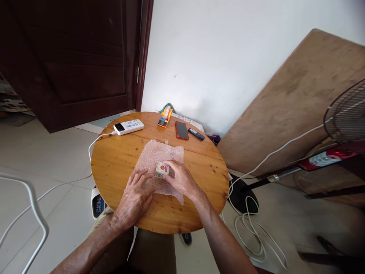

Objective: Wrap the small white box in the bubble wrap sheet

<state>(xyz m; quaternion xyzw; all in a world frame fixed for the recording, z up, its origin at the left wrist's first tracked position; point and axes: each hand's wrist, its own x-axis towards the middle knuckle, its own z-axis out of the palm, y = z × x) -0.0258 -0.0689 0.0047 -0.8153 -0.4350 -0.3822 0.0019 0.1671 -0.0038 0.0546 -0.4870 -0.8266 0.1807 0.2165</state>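
A small light-coloured box (161, 169) with a red print stands over the middle of a sheet of bubble wrap (151, 154). My right hand (182, 178) grips the box from the right, thumb at the near side and fingers over the far side. Flat on the left edge of the bubble wrap lies my left hand (138, 192), its fingers stretched out, a little apart from the box. The bubble wrap is spread on a round wooden table (114, 167). A short strip of clear tape shows at the wrap's far edge.
Towards the table's back are a white power bank (129, 127) with a cable, an orange tape dispenser (165, 117), a red-edged phone (181, 130) and a dark blue handheld object (196, 133). A standing fan (348, 118) and loose white cable (251, 228) are at right.
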